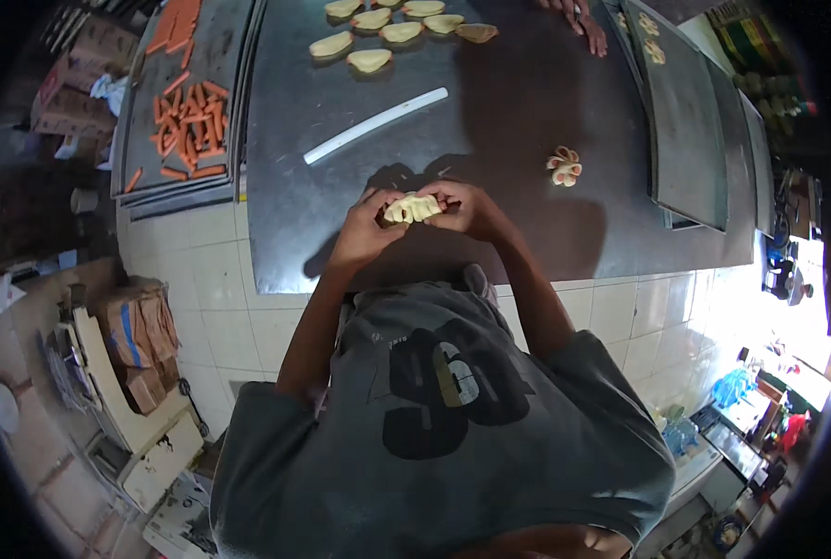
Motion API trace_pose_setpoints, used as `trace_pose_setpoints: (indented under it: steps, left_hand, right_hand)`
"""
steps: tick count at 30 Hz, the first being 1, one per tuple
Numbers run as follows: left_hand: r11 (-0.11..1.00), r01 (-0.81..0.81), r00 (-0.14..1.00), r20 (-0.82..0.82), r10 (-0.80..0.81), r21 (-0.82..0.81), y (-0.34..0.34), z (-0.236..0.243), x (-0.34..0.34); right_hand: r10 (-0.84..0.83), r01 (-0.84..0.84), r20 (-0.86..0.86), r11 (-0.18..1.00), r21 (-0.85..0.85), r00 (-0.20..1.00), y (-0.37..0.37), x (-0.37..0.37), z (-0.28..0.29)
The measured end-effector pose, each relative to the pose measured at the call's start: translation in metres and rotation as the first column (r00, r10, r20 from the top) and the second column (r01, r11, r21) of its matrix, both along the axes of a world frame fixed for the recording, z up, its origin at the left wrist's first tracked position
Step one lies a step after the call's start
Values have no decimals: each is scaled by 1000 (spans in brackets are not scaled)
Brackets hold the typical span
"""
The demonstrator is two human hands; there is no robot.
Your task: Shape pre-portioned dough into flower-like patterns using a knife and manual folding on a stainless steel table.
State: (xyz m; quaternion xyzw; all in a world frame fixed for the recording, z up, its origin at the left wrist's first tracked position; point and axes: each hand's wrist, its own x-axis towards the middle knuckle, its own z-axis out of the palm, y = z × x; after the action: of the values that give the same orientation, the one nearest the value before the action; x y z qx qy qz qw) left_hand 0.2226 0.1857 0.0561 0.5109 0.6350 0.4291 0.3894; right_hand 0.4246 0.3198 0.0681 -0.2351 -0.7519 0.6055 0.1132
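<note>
Dough (414, 208) sits pinched between the left hand (361, 228) and right hand (469, 211) over the surface (285, 205), seemingly being shaped, the next move probably calling for gentle, even pressure.

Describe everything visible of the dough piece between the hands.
The dough piece is pale yellow, soft-looking and ridged, with uneven folds or cuts across it and a dark gap near its left end. It lies roughly crosswise, gripped at its left end by the left hand and at its right end by the right hand, over the dark table. Its underside is hidden.
</note>
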Motion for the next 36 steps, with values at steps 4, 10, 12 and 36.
trace_pose_setpoints:
  steps: [4, 10, 12, 36]
  left_hand:
    - [969, 12, 926, -369, 81, 245, -20, -20, 1]
    - [960, -281, 956, -91, 280, 6, -56, -39, 5]
    - [963, -271, 959, -91, 270, -4, -58, -47, 2]
    - [976, 55, 867, -496, 59, 211, -9, -21, 32]
  right_hand:
    - [-7, 8, -18, 997, 74, 1000, -22, -2, -23]
    - [-264, 224, 31, 870, 439, 964, -36, 14, -47]
    - [-260, 224, 107, 937, 269, 960, -38, 18, -46]
    - [-192, 187, -3, 953, 237, 981, -26, 11, -45]
